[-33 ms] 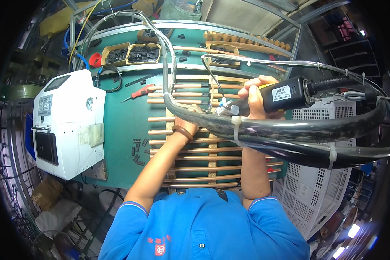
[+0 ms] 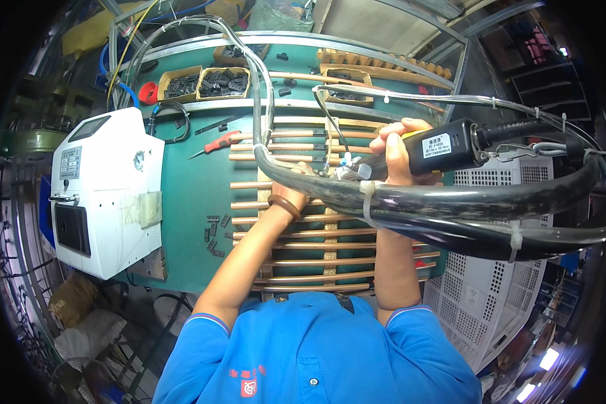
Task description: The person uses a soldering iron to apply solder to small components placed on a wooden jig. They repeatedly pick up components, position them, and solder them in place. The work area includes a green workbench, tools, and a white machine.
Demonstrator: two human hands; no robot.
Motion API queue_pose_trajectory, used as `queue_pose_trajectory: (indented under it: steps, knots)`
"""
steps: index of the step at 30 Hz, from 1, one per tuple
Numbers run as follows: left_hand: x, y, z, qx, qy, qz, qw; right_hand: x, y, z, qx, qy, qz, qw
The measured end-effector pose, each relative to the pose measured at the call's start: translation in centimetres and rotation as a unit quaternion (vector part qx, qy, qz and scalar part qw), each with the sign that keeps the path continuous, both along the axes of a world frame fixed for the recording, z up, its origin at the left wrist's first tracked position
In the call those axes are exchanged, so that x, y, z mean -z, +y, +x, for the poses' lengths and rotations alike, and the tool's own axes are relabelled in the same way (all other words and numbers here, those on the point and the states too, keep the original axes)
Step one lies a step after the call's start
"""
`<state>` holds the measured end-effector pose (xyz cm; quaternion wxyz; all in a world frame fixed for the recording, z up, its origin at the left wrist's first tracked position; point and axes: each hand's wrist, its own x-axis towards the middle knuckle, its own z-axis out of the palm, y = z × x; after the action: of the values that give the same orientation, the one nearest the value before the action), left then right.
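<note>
In my right hand [image 2: 398, 151] is a black handheld power screwdriver [image 2: 444, 147], its fingers wrapped round the body and its tip pointing left. A clear fitting and thin hoses surround the tip. My left hand [image 2: 295, 190], with a brown bangle at the wrist, rests over the copper tubes [image 2: 350, 246], close to the screwdriver's tip. The thick black cable bundle [image 2: 438, 202] crosses in front and hides most of the left fingers, so what they hold does not show. The tubes lie side by side across a wooden rack [image 2: 330, 258].
A white machine [image 2: 108, 195] stands at the left of the green table [image 2: 188, 246]. Small black parts [image 2: 213, 232] and a red-handled screwdriver [image 2: 221, 143] lie nearby. Boxes of black pieces [image 2: 223, 84] stand at the back. White plastic crates [image 2: 478, 289] are on the right.
</note>
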<state>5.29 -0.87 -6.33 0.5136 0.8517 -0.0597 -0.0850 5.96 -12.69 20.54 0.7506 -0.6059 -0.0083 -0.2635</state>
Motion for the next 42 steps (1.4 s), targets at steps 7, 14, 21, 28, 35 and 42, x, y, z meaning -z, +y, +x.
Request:
queue_pose_trajectory:
  steps: [7,14,21,28,35,42]
  knots:
    - [-2.4,0.4,0.1,0.015,0.009,0.009,1.000,0.8,0.7,-0.2,0.018,0.019,0.012,1.000]
    - [-1.3,0.9,-0.1,0.057,-0.097,0.057,0.992,0.8,0.7,-0.2,0.007,0.009,-0.012,1.000]
    - [-4.6,1.0,-0.2,0.059,-0.157,0.081,0.982,1.3,0.6,-0.4,0.029,0.012,-0.030,0.999]
    - [-5.0,0.9,-0.3,0.035,-0.125,0.070,0.989,1.3,0.8,-0.3,0.024,0.014,-0.047,0.999]
    - [-6.7,0.9,-0.2,0.043,-0.105,0.086,0.990,2.2,1.0,-0.1,0.009,0.007,0.004,1.000]
    - [-7.8,1.1,-0.5,0.078,-0.131,0.084,0.985,2.3,1.7,-0.1,0.013,0.009,-0.001,1.000]
